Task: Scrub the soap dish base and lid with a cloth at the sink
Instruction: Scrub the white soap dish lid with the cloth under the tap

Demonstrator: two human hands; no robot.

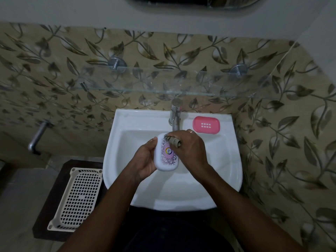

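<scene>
Lid (166, 157) is being gripped by left hand (145, 159) over sink (127, 120), long axis 12–6. Cloth (174, 141) is being pressed by right hand (190, 148), fingers curled round it, on lid's 12 o'clock end. Base (206, 125) is being kept at 2 o'clock, nearer right hand.

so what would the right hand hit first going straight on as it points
Likely the white oval soap dish lid in the left hand; the right hand presses a grey cloth on it.

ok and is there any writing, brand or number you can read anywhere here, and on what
White lid: a small round logo amid purple scrollwork, too blurred to read.
Pink base: only drain slots, no text.
Nothing else bears legible writing.
</scene>
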